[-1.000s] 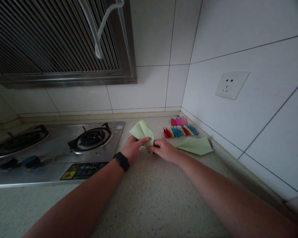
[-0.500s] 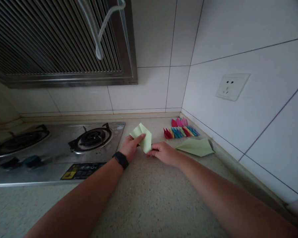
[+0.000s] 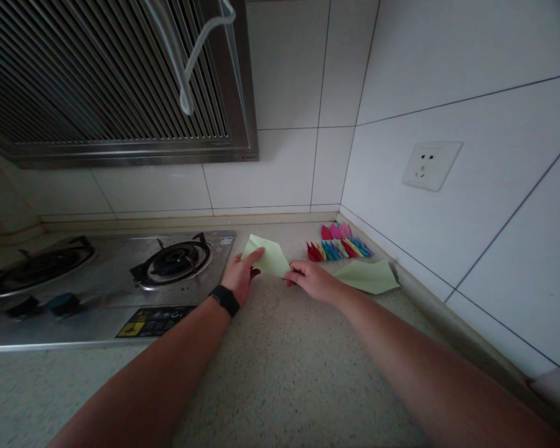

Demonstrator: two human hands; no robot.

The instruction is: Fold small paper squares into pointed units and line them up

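Green paper (image 3: 269, 256), folded, lies low over the bench (image 3: 280, 373) between my left hand (image 3: 241, 274), its fingers pressing its far edge, and my right hand (image 3: 310, 280), pinching its near corner; I judge a crease is being set, needing firm flattening next.
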